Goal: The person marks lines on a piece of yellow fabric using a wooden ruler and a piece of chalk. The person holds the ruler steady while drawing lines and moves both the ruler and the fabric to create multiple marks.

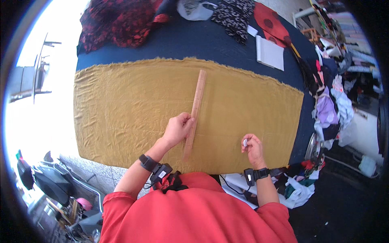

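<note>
A length of mustard-yellow fabric (pixel 249 100) with a frayed far edge lies spread over the table before me. My left hand (pixel 178 128) pinches a wooden ruler (pixel 199 88) near its middle, between thumb and fingers. The ruler slants slightly, its far end close to the frayed edge and its near end towards my body. To the right, my right hand (pixel 254 148) holds a small white disc (pixel 245 142), possibly tailor's chalk, between thumb and fingertips over the fabric. Faint straight lines or creases run across the fabric's left half.
Beyond the fabric, the dark blue table covering (pixel 194 39) bears red-and-black cloth (pixel 121 24), black-and-white printed cloth (pixel 234 18), red spotted cloth (pixel 270 24) and an open notebook (pixel 270 53). Heaped garments (pixel 326 106) crowd the right edge. A motor scooter (pixel 54 179) stands lower left.
</note>
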Action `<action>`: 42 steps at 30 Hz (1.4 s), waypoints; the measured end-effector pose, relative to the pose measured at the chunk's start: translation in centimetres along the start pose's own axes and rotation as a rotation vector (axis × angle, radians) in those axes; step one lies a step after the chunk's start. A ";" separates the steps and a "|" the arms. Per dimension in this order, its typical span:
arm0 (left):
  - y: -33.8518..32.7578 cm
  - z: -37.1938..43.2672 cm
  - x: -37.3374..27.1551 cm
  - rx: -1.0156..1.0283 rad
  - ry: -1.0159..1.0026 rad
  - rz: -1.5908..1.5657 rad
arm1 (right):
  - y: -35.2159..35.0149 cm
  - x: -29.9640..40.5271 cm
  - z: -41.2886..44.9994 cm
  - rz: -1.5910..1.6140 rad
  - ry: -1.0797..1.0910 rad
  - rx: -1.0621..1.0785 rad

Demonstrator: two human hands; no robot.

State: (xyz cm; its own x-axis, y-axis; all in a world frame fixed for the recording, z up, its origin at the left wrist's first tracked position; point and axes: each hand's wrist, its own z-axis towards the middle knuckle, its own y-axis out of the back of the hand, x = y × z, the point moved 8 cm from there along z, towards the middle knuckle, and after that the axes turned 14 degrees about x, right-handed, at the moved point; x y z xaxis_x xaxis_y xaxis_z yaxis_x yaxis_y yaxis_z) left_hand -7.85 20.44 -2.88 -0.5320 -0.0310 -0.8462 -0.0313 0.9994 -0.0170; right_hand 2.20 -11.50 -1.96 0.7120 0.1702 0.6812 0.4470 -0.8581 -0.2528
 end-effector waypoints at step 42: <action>6.6 -4.8 2.1 -0.127 0.048 -0.167 | 4.1 -4.2 -2.7 -0.089 -0.200 -0.249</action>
State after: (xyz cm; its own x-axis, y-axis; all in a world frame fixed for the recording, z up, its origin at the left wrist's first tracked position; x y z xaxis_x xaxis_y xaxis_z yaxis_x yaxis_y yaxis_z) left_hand -13.25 26.90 -2.19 -0.5497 -0.2001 -0.8111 -0.2273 0.9701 -0.0853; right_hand -0.44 -17.00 -4.03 0.7795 0.3201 0.5384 0.3835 -0.9235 -0.0062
